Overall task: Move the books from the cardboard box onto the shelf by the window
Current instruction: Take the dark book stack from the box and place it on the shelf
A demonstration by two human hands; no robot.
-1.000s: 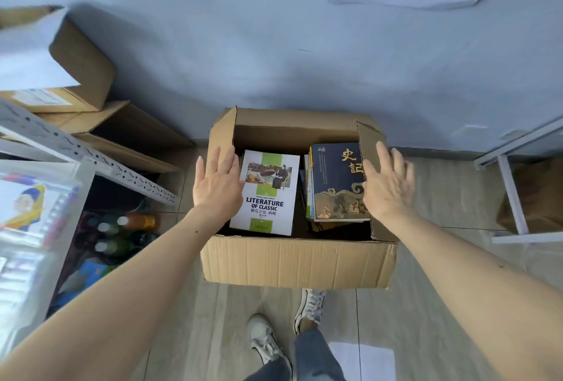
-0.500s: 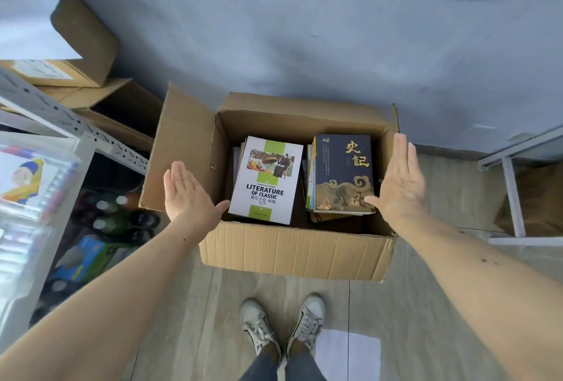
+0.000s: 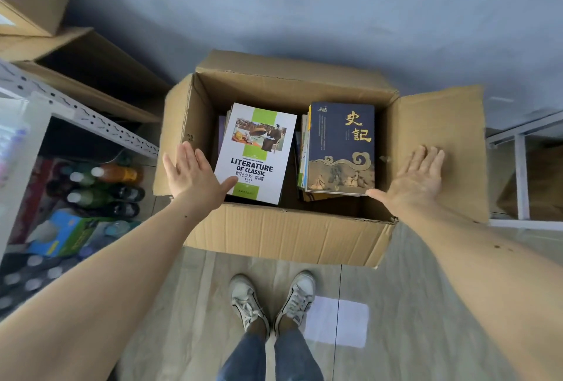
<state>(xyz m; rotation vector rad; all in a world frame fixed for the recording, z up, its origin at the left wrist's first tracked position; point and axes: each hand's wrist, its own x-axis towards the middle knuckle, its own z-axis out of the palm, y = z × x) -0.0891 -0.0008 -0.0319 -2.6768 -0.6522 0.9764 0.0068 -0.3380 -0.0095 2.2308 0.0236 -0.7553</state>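
Observation:
An open cardboard box (image 3: 283, 234) stands on the floor against the blue wall. Inside lie two stacks of books: the left stack is topped by a white and green book titled Literature of Classic (image 3: 256, 152), the right stack by a dark blue book with gold characters (image 3: 341, 149). My left hand (image 3: 195, 176) is flat and open, pressing the left flap (image 3: 175, 133) outward, thumb touching the white book's corner. My right hand (image 3: 417, 179) lies flat and open on the folded-out right flap (image 3: 457, 149).
A grey metal rack (image 3: 82, 115) at the left holds bottles (image 3: 103, 188) and packages below, with more cardboard boxes (image 3: 91, 76) behind it. A white metal frame (image 3: 521, 173) stands at the right. My feet in white sneakers (image 3: 271, 298) are just in front of the box.
Both hands have pushed the side flaps outward and down. The right flap now lies flat, and the camera looks more steeply down at the box.

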